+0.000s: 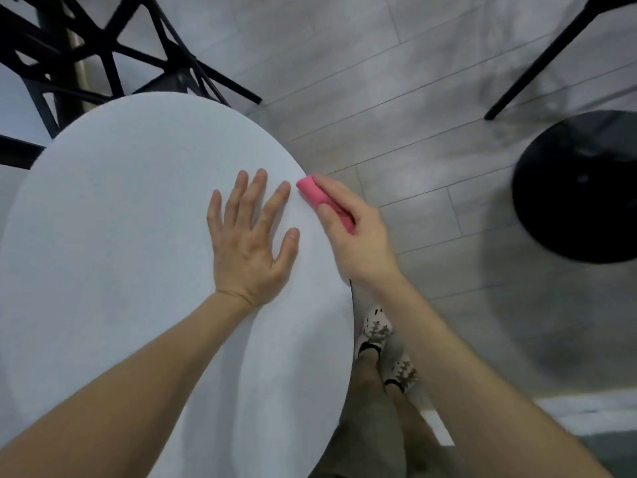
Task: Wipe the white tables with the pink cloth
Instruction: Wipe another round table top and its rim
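A round white table (pixel 113 236) fills the left and middle of the head view. My left hand (pixel 250 239) lies flat on its top near the right rim, fingers spread, holding nothing. My right hand (pixel 355 229) grips a folded pink cloth (pixel 315 193) at the table's right edge. The cloth's free end pokes out past my fingers and touches the rim. The rest of the cloth is hidden inside my fist.
A black lattice chair (pixel 86 53) stands behind the table at top left. Another black chair's leg (pixel 537 63) and a round black base (pixel 582 188) sit on the grey plank floor at right. My feet (pixel 375 329) are just right of the table.
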The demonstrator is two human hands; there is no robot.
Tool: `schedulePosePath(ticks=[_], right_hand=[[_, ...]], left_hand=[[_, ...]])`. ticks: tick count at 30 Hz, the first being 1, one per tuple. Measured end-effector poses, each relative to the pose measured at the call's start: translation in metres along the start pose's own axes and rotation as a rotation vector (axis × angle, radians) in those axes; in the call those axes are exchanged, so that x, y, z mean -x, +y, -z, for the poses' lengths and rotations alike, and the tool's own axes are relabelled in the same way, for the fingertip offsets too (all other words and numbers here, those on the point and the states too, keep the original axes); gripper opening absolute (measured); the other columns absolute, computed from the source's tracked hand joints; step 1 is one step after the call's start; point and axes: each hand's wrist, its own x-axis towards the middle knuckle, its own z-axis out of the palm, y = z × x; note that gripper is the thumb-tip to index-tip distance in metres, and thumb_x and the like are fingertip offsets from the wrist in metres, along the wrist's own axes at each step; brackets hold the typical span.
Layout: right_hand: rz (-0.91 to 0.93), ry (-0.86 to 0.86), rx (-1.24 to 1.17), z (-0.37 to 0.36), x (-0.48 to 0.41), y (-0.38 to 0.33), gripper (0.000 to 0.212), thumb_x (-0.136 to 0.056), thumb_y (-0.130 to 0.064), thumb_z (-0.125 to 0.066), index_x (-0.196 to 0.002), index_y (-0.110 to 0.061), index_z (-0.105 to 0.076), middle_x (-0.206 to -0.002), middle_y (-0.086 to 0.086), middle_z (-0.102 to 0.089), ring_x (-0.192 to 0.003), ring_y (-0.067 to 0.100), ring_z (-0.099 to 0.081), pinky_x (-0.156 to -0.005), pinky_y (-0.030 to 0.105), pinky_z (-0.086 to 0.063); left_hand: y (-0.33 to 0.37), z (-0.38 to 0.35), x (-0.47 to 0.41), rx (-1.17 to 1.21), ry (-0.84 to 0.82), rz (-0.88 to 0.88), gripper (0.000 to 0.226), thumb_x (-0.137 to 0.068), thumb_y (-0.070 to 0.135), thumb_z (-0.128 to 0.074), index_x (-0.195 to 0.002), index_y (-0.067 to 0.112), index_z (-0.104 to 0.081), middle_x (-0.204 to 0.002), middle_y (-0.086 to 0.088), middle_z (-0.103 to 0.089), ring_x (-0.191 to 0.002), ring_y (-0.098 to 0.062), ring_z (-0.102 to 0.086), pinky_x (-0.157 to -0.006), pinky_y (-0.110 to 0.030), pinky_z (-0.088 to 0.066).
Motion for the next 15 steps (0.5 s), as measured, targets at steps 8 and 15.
schedulePosePath(ticks=[8,15], right_hand=[[-0.028,-0.1,0.002,-0.011,-0.058,-0.011,0.04,-0.108,-0.01,-0.06,-0.146,-0.019,-0.067,-0.144,-0.011,-0.069,-0.137,0.002,-0.059,-0.121,0.032,-0.046],[-0.108,-0.241,-0.069,0.007,-0.054,-0.017,0.042,-0.11,-0.009,-0.061,-0.15,-0.018,-0.063,-0.15,-0.011,-0.065,-0.143,0.003,-0.055,-0.124,0.037,-0.044]], left_hand=[[0.002,-0.001,0.002,0.027,-0.011,0.019,0.074,-0.105,0.054,-0.046,-0.171,0.022,-0.033,-0.18,0.001,-0.023,-0.168,-0.029,-0.019,-0.128,-0.07,-0.018],[0.008,0.004,0.004,0.02,-0.044,0.033,0.075,-0.105,0.05,-0.051,-0.169,0.014,-0.037,-0.179,-0.008,-0.026,-0.166,-0.038,-0.022,-0.124,-0.076,-0.02]])
